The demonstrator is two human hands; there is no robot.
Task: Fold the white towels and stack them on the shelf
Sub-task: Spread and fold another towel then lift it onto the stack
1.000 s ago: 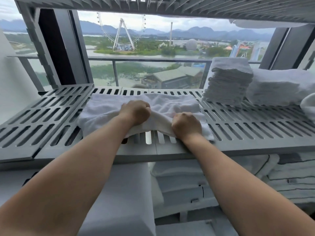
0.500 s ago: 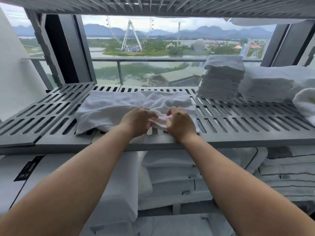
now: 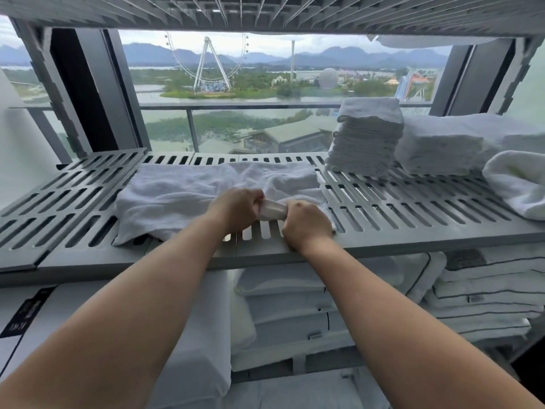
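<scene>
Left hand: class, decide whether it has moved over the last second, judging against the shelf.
Yes. The left hand has shifted right, toward the folded towel stack, and nearer the front edge of the shelf, gripping the towel.

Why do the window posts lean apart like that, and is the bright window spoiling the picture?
Head view: the wide-angle lens splays the window posts and fans the slats overhead; head view: soft daylight comes from behind the shelf, with no hard shadows or glare; head view: the loose towel gripped by the left hand and right hand is sharp, though its whites lose some texture.
</scene>
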